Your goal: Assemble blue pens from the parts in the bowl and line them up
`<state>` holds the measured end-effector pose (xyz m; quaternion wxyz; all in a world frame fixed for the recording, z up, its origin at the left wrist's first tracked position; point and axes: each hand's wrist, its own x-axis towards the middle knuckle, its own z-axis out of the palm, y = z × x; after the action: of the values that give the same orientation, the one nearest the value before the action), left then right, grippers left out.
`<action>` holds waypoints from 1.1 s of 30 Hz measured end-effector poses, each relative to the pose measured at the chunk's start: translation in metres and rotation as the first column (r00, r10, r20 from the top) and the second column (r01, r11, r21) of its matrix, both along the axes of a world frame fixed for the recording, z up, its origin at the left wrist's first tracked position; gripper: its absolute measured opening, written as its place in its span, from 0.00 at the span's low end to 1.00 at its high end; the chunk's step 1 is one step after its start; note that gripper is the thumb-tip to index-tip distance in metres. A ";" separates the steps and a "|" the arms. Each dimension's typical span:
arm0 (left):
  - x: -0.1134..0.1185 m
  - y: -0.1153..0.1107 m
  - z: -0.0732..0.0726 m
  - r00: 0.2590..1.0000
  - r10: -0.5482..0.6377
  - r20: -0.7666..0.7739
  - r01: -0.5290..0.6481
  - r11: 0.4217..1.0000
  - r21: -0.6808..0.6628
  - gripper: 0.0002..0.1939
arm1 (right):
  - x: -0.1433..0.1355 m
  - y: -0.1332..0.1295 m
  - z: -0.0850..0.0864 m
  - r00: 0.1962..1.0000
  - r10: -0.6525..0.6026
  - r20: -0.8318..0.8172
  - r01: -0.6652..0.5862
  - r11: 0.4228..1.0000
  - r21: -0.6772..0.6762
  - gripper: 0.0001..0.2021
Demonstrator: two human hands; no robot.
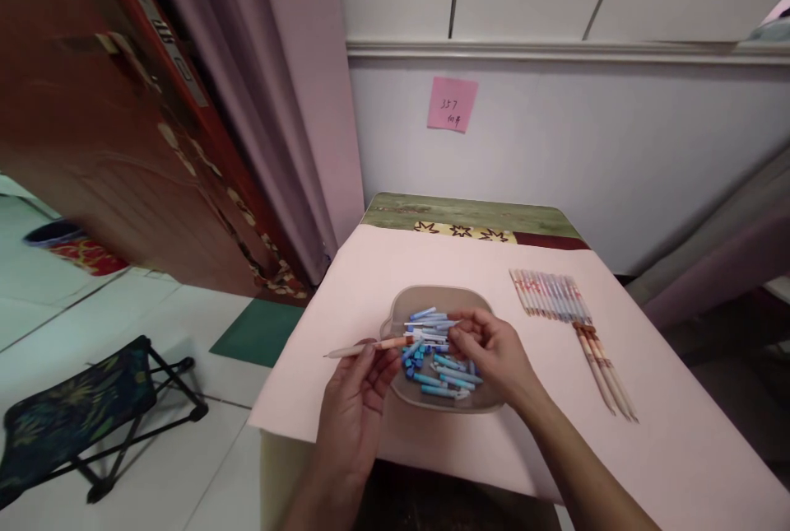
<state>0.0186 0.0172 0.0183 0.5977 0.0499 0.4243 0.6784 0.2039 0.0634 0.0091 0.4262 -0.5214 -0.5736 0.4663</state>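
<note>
My left hand [358,391] grips a pen [349,351] with a pale pointed barrel and an orange-brown end. The pen lies level, its tip to the left, above the near left rim of a beige plastic container [404,300]. Inside the container are many small blue, turquoise and white pen parts [449,383]. Over its right side my right hand [494,350] is closed, thumb against fingers; whatever they pinch is too small to make out. Right of the container, a row of capless-looking pale pens [549,294] lies side by side, with several orange-ended pens [608,370] below it.
A pale pink cloth [346,292] covers most of the small table, leaving its green far edge [395,208] bare. A pink note [453,104] is stuck to the wall behind. To the left are a folding stool [80,407] and a reddish door [92,144].
</note>
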 end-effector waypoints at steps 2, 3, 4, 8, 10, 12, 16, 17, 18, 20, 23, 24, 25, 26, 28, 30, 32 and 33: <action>0.005 0.001 0.001 0.999 -0.033 -0.001 0.033 0.999 0.032 0.05 | -0.004 -0.009 0.003 0.927 -0.114 -0.357 0.078 0.990 -0.114 0.18; 0.007 0.002 0.001 0.999 -0.049 -0.003 0.049 0.998 0.042 0.05 | -0.007 -0.013 0.005 0.867 -0.173 -0.468 0.106 0.980 -0.167 0.19; 0.009 0.002 0.002 0.998 -0.060 -0.006 0.060 0.997 0.049 0.05 | -0.012 -0.017 0.006 0.807 -0.228 -0.545 0.130 0.968 -0.214 0.18; 0.015 0.001 0.004 0.996 -0.090 -0.026 0.092 0.993 0.074 0.07 | -0.026 -0.026 0.009 0.669 -0.307 -0.677 0.121 0.944 -0.308 0.16; 0.017 -0.001 0.005 0.995 -0.098 -0.034 0.101 0.991 0.084 0.08 | -0.028 -0.028 0.008 0.657 -0.294 -0.694 0.103 0.947 -0.303 0.16; 0.019 -0.002 0.006 0.994 -0.098 -0.042 0.101 0.991 0.084 0.08 | -0.028 -0.029 0.006 0.662 -0.265 -0.701 0.086 0.956 -0.280 0.15; 0.023 -0.002 0.008 0.992 -0.112 -0.054 0.117 0.989 0.088 0.08 | -0.025 -0.031 0.004 0.689 -0.209 -0.694 0.061 0.971 -0.232 0.13; 0.024 -0.002 0.008 0.991 -0.118 -0.057 0.122 0.988 0.092 0.08 | -0.025 -0.032 0.004 0.701 -0.200 -0.685 0.060 0.973 -0.222 0.13; 0.025 -0.002 0.009 0.991 -0.120 -0.059 0.125 0.988 0.093 0.07 | -0.024 -0.032 0.004 0.715 -0.191 -0.672 0.060 0.975 -0.213 0.14; 0.027 -0.002 0.010 0.991 -0.118 -0.055 0.123 0.988 0.091 0.07 | -0.023 -0.034 0.006 0.746 -0.177 -0.643 0.064 0.979 -0.194 0.14; 0.029 -0.002 0.011 0.993 -0.116 -0.016 0.117 0.990 0.081 0.06 | -0.022 -0.036 0.010 0.779 -0.162 -0.606 0.072 0.983 -0.170 0.13; 0.030 -0.002 0.011 0.993 -0.118 0.008 0.117 0.990 0.075 0.06 | -0.021 -0.037 0.012 0.786 -0.155 -0.599 0.074 0.985 -0.159 0.13; 0.032 -0.003 0.012 0.992 -0.123 0.035 0.120 0.990 0.067 0.05 | -0.020 -0.037 0.013 0.792 -0.149 -0.592 0.077 0.986 -0.145 0.13; 0.033 -0.003 0.013 0.990 -0.125 0.066 0.122 0.991 0.053 0.05 | -0.019 -0.037 0.015 0.796 -0.142 -0.589 0.080 0.988 -0.131 0.13; 0.035 -0.003 0.016 0.983 -0.127 0.132 0.126 0.992 0.015 0.07 | -0.018 -0.037 0.016 0.793 -0.130 -0.595 0.085 0.991 -0.103 0.16; 0.038 -0.003 0.019 0.975 -0.117 0.190 0.123 0.992 -0.022 0.09 | -0.017 -0.037 0.015 0.781 -0.115 -0.614 0.080 0.993 -0.084 0.22; 0.040 -0.004 0.021 0.967 -0.101 0.233 0.114 0.992 -0.046 0.10 | -0.019 -0.037 0.012 0.773 -0.093 -0.627 0.061 0.996 -0.072 0.23; 0.041 -0.005 0.022 0.963 -0.098 0.250 0.114 0.992 -0.050 0.10 | -0.020 -0.038 0.009 0.775 -0.081 -0.627 0.050 0.997 -0.067 0.20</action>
<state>0.0601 0.0122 0.0401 0.6824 -0.0314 0.3647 0.6327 0.1836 0.0253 0.0185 0.5967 -0.3653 -0.3692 0.6117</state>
